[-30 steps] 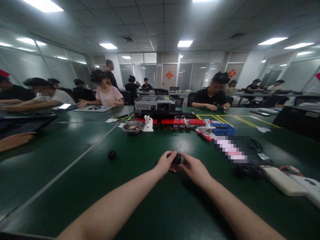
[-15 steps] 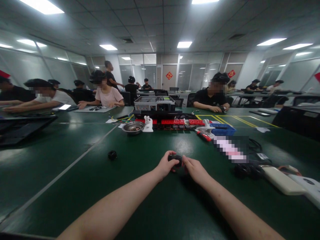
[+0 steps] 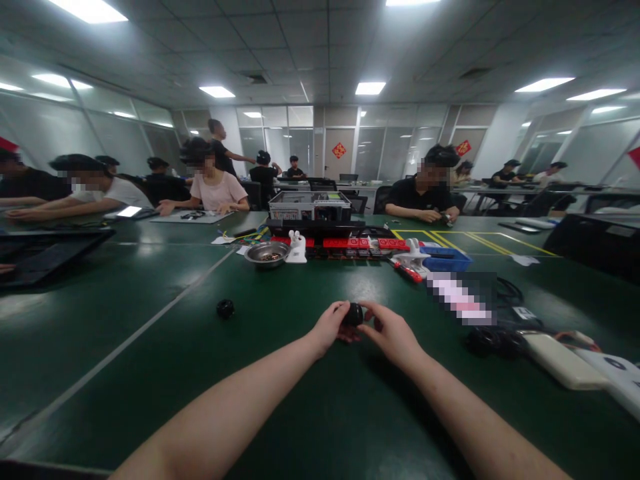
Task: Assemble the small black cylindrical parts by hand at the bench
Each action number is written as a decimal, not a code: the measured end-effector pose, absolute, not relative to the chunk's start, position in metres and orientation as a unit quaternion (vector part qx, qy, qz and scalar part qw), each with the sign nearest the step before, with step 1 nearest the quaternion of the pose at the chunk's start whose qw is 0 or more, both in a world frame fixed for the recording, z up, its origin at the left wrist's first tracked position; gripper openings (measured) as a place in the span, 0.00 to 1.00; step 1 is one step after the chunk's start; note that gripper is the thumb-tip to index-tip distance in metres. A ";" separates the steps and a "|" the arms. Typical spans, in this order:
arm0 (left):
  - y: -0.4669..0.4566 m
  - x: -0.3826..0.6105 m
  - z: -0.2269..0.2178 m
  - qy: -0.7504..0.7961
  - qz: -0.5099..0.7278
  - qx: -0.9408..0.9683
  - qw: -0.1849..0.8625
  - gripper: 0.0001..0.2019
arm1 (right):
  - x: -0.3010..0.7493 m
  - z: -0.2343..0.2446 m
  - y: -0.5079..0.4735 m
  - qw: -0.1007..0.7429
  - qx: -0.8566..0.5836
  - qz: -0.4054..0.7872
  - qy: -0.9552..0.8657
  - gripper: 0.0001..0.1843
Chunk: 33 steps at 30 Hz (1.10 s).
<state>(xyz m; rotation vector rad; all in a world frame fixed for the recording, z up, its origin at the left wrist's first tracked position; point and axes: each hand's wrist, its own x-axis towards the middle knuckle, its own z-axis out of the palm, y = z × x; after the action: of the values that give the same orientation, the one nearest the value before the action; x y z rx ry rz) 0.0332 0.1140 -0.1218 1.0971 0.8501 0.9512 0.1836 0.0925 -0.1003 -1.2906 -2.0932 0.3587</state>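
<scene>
A small black round part (image 3: 355,314), with a glossy cylindrical side, is held just above the green table. My left hand (image 3: 331,329) is closed around its left side, thumb on top and other fingers beneath. From the right, my right hand (image 3: 391,331) has its thumb and bent forefinger apart across the part's near end, seemingly gripping it; the exact contact is hard to make out. Another small black round part (image 3: 225,309) lies on the table to the left of my hands.
Ahead are a metal bowl (image 3: 267,255) of small pieces, a white stand (image 3: 296,248), a row of red blocks (image 3: 345,243) and a blue tray (image 3: 449,259). Red-handled pliers (image 3: 407,272), black round parts (image 3: 493,341) and a cream-coloured slab (image 3: 567,361) lie right. Several people sit around.
The black part has turned in my left hand and shows more of its round side. My right thumb and forefinger have spread from a pinch to around its end.
</scene>
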 end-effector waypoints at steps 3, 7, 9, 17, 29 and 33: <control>0.113 0.034 -0.121 0.391 0.432 0.482 0.654 0.15 | 0.182 -0.101 0.091 0.320 -0.495 0.161 -0.791 0.26; 0.109 0.035 -0.118 0.394 0.465 0.472 0.637 0.11 | 0.181 -0.101 0.091 0.311 -0.534 0.220 -0.755 0.19; 0.107 0.035 -0.117 0.392 0.466 0.478 0.633 0.11 | 0.182 -0.102 0.093 0.299 -0.545 0.246 -0.744 0.23; 0.107 0.035 -0.118 0.379 0.458 0.522 0.612 0.14 | 0.177 -0.101 0.091 0.283 -0.534 0.240 -0.760 0.20; 0.115 0.034 -0.122 0.407 0.420 0.495 0.642 0.17 | 0.181 -0.102 0.091 0.317 -0.479 0.173 -0.800 0.27; 0.113 0.035 -0.120 0.415 0.448 0.481 0.629 0.16 | 0.180 -0.110 0.097 0.387 -0.509 0.264 -0.722 0.21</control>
<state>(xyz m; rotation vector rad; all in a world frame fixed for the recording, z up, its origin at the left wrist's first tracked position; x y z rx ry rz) 0.0349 0.1131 -0.1198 1.1015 0.9501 1.0263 0.1804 0.0966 -0.1096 -1.2958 -1.8375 0.6731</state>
